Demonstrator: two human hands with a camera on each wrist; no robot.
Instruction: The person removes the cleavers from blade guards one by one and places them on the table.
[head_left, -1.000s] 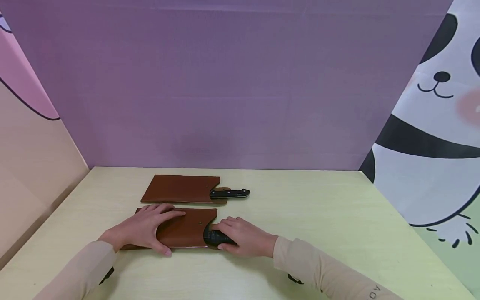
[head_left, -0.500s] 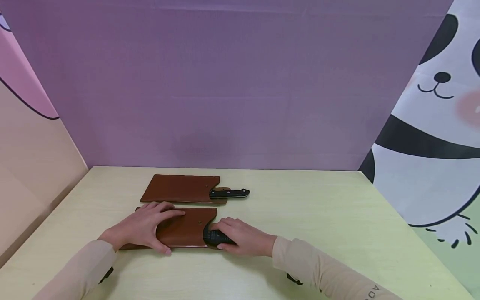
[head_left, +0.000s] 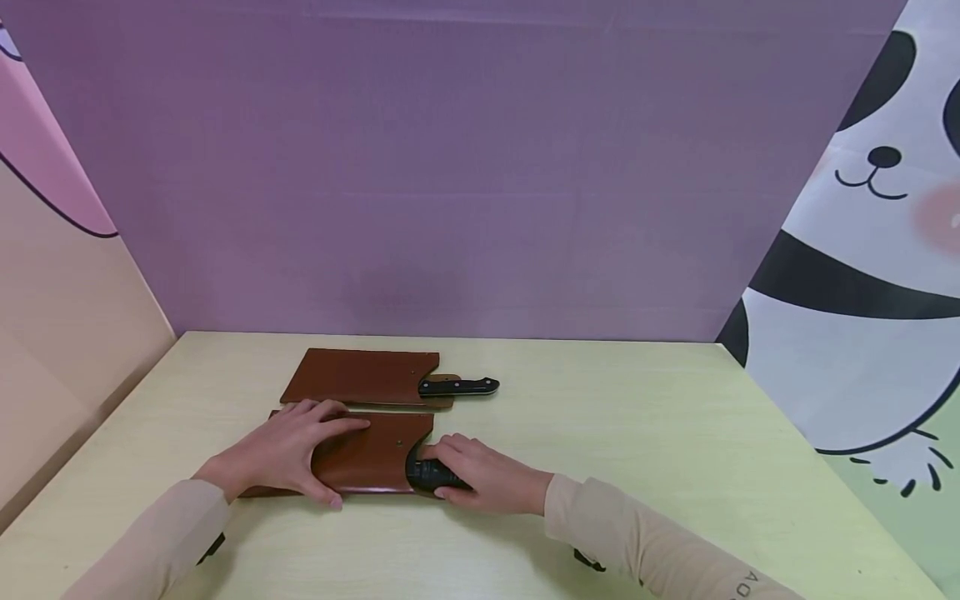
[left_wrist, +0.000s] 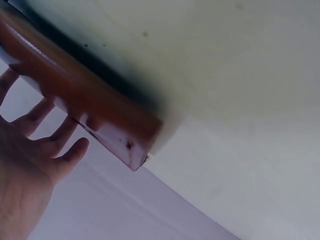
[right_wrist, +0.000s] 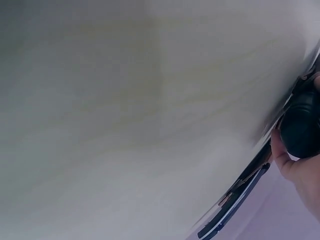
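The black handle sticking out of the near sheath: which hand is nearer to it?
Right. The right hand grips the black handle at the near sheath's open end. The left hand rests flat on the sheath, away from the handle.

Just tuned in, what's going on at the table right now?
A person is working on the nearer brown sheath on the table. The left hand rests flat on it, fingers spread, while the right hand grips the black knife handle at the sheath's open end. The blade itself is hidden. Behind them lies a second sheathed knife, its black handle sticking out to the right, untouched.
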